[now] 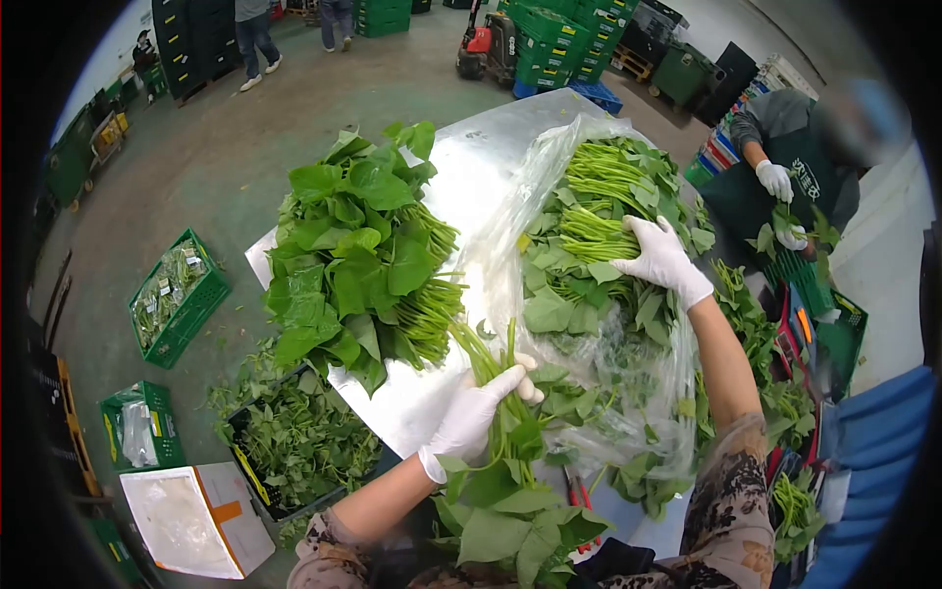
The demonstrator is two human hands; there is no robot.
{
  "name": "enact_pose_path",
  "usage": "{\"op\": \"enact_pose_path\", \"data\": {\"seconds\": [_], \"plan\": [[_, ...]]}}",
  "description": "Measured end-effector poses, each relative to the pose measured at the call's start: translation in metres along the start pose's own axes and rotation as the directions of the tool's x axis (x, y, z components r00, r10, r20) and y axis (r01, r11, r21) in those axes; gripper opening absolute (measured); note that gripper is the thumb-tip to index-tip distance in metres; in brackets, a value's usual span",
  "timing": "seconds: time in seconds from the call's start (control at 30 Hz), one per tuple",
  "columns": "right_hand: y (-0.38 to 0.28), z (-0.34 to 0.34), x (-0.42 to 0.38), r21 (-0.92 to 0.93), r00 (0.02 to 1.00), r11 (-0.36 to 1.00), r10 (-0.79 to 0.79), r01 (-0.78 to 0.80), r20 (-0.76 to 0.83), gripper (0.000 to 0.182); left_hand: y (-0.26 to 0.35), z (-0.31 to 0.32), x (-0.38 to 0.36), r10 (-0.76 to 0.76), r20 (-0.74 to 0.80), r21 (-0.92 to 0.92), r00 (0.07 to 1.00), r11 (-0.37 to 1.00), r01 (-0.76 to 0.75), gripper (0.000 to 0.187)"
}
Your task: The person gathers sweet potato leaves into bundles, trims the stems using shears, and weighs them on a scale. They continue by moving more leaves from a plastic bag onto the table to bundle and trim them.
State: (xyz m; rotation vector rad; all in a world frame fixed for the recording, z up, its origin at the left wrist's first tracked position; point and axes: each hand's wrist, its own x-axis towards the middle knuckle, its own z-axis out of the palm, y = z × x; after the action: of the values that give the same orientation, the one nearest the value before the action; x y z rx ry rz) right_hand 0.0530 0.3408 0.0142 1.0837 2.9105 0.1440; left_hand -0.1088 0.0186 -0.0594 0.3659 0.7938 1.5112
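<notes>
My left hand (481, 407), in a white glove, is closed around a small bunch of long-stemmed leafy greens (510, 432), stems up and leaves hanging toward me. My gloved right hand (662, 257) grips the stems of a bunch of greens (594, 236) lying on others in a clear plastic bag (520, 206). The heart-shaped leaves look like sweet potato greens. A tall pile of bunched greens (353, 255) stands left on the metal table (471, 147), cut stems facing right. Red-handled scissors (581, 506) lie near my body, partly covered by leaves.
A dark crate of loose greens (304, 442) stands at left, beside a white foam box (186, 520) and green crates (177, 294). At right, a co-worker (785, 167) in white gloves handles greens. More loose greens (751, 334) lie along my right side. Green crates (549, 49) are stacked behind.
</notes>
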Motion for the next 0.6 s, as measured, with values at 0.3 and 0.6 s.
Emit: {"op": "enact_pose_path", "data": {"seconds": [0.3,0.6], "plan": [[0.009,-0.022,0.022,-0.056,0.946,0.996,-0.043,0.065,0.320,0.090,0.002,0.000,-0.006,0.024,-0.020,0.021,1.000,0.999,-0.024,0.014],[0.020,-0.049,-0.017,0.147,0.997,0.987,0.063,-0.068,0.040,0.077,0.007,-0.005,-0.010,0.036,-0.022,0.014,0.999,0.999,-0.036,0.014]]}}
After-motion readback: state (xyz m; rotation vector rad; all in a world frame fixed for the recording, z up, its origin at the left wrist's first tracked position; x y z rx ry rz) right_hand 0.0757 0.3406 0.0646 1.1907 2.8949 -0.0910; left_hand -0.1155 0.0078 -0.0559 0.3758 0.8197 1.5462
